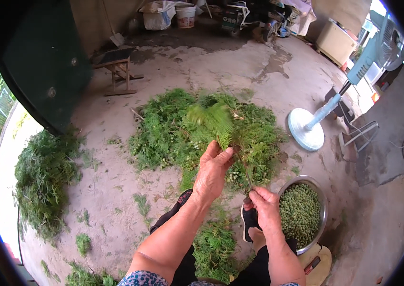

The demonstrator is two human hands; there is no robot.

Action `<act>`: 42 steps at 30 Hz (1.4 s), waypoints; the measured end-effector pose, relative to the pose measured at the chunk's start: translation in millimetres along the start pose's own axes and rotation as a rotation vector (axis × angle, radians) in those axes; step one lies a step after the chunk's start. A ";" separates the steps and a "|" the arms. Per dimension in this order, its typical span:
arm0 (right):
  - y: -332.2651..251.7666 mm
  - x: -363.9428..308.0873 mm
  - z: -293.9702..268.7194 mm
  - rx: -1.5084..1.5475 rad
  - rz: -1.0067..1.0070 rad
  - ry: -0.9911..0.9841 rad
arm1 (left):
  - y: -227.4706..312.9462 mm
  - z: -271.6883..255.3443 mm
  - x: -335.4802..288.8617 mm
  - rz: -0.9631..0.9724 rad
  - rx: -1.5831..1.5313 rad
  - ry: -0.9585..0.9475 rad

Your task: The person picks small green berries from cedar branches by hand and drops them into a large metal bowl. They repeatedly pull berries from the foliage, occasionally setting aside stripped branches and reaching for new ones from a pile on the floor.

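An evergreen branch (214, 121) with flat, feathery green sprays is held up over the heap, its top smeared by motion. Thumb and fingers of my left hand (210, 174) pinch it at the foliage. Lower down and to the right, my right hand (266, 207) is closed around the bare stem end. Behind the branch, a large heap of cut evergreen sprigs (161, 131) lies on the floor, with small pale green cones among them. Beside my right hand stands a round metal bowl (325, 205), full of small green cones (299, 214).
More cut greenery (47, 181) is piled at the left, and some sprigs (214, 245) lie between my feet. A standing fan (306, 128) is at the right. Farther back are a low wooden stool (116, 71), buckets (185, 16) and a parked scooter (268, 28).
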State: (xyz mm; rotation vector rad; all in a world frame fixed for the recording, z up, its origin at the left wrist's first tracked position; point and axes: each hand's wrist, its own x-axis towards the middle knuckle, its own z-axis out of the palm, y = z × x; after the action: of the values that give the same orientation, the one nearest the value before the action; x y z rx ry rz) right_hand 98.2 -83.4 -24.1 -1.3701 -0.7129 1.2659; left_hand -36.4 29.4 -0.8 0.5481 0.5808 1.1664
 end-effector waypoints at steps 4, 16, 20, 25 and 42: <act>7.4 -3.6 8.1 -0.284 -0.200 0.015 | 5.1 -7.8 2.9 -0.143 -0.114 0.179; 3.5 -3.0 6.0 -1.072 -0.402 -0.114 | 21.2 -13.1 -1.5 -0.094 -0.035 0.142; -13.8 9.8 -2.4 -0.724 -0.496 0.244 | 16.1 -1.8 -6.7 -0.076 0.069 0.038; -35.1 7.2 32.2 -0.571 -0.927 0.345 | 10.5 8.6 -12.8 -0.161 0.108 0.054; -29.2 20.6 23.8 -0.220 -0.573 0.266 | -4.1 9.7 -15.5 -0.205 0.478 -0.071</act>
State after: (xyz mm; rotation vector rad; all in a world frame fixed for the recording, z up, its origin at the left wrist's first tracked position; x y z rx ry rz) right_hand 87.8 -50.3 1.2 -1.3430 -0.9866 0.5553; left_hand -31.4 12.6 5.7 0.9099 0.8407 0.8092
